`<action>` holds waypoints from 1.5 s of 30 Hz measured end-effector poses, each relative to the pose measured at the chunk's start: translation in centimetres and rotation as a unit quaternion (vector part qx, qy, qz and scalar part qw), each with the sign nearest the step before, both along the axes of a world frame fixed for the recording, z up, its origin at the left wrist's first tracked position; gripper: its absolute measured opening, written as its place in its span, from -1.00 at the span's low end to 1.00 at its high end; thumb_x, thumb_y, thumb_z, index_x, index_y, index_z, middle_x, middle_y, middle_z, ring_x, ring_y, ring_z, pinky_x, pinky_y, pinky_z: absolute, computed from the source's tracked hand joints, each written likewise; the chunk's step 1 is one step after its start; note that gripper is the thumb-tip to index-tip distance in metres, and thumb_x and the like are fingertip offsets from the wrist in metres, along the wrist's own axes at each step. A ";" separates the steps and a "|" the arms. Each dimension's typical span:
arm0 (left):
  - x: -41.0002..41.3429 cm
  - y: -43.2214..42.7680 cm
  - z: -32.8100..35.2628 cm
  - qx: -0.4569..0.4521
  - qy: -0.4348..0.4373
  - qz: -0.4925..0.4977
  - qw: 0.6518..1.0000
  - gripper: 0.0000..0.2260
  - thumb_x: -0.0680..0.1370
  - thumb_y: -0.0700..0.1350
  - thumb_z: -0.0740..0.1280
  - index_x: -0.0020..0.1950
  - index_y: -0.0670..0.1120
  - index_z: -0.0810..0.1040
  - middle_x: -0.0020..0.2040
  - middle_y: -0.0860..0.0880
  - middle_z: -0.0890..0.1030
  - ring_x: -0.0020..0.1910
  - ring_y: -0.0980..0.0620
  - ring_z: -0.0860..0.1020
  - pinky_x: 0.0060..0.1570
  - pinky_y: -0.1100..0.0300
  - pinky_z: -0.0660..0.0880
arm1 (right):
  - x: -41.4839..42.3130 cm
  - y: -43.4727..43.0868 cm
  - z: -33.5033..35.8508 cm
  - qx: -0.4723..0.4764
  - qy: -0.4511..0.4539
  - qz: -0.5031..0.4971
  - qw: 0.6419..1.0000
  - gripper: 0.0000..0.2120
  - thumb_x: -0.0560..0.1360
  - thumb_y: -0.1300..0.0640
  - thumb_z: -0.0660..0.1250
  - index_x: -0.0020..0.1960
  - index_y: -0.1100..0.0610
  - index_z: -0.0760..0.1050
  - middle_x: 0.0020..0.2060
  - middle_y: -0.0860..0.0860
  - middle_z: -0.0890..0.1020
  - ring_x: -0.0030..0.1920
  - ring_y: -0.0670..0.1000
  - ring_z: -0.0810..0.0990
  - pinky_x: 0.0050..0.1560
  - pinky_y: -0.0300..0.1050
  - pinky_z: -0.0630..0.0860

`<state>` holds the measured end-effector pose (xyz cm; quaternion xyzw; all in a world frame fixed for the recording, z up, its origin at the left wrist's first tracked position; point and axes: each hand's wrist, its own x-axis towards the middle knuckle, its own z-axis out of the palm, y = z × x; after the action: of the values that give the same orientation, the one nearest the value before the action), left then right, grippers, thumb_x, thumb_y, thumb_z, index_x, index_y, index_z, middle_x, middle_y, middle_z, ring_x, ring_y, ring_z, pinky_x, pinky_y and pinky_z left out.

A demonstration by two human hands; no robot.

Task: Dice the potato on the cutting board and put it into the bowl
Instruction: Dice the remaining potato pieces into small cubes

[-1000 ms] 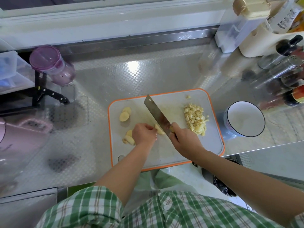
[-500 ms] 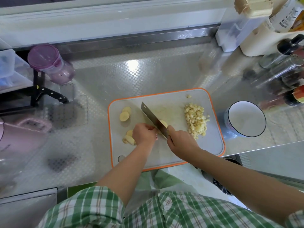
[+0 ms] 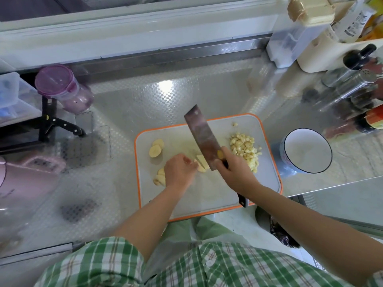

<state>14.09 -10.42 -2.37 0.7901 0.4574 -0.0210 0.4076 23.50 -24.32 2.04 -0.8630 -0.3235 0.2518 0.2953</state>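
- Potato slices [image 3: 202,163] lie stacked near the middle of the cutting board [image 3: 207,191]. The left hand [image 3: 180,170] curls over them and pins them down with its fingertips.
- The right hand [image 3: 234,172] is wrapped firmly round the handle of the cleaver [image 3: 202,139]. The blade hangs tilted above the board, just right of the held slices, with a scrap of potato stuck to its face.
- The step in hand looks like cutting this stack into strips, then dice. To do it well, tuck the left fingertips back, let the knuckles guide the flat of the blade, and drop it straight with even spacing.
- The diced pile [image 3: 245,151] sits on the board's right side, beyond the right hand and nearest the bowl [image 3: 306,150]. The bowl stands off the board and holds no potato yet.
- Uncut rounds [image 3: 156,150] wait at the board's left, and the spare slices [image 3: 159,177] lie just beside the left hand.
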 end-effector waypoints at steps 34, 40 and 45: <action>-0.8 -1.1 0.3 0.113 -0.023 -0.152 0.982 -0.77 0.40 -0.13 0.50 -0.03 -0.15 0.55 -0.07 -0.07 0.49 -0.16 -0.10 0.52 -0.11 0.10 0.44 | -2.6 -0.6 -0.6 -0.153 -0.049 0.033 0.986 -0.90 0.56 0.17 0.11 -0.10 0.13 0.20 -0.44 0.06 0.34 -0.38 0.19 0.38 -0.39 -0.06 0.25; -0.4 -0.9 0.3 0.091 -0.019 -0.138 0.986 -0.77 0.35 -0.16 0.53 -0.07 -0.14 0.57 -0.09 -0.07 0.51 -0.16 -0.09 0.51 -0.18 0.18 0.36 | -3.6 0.4 -1.3 -0.202 -0.087 0.054 0.974 -0.91 0.56 0.20 0.08 -0.04 0.11 0.15 -0.44 0.03 0.31 -0.33 0.19 0.39 -0.42 -0.07 0.17; -0.4 -0.7 0.6 0.083 -0.011 -0.142 0.986 -0.75 0.35 -0.15 0.53 -0.06 -0.14 0.56 -0.07 -0.07 0.51 -0.14 -0.09 0.52 -0.17 0.22 0.33 | -4.0 0.5 -2.3 -0.202 -0.103 0.036 0.973 -0.93 0.58 0.16 0.09 -0.02 0.12 0.19 -0.40 0.06 0.39 -0.31 0.22 0.46 -0.37 -0.06 0.27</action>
<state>13.65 -11.16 -1.78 0.8781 0.3366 -0.0319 0.3384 19.50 -23.81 -0.25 -0.9138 -0.3255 0.2325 0.0708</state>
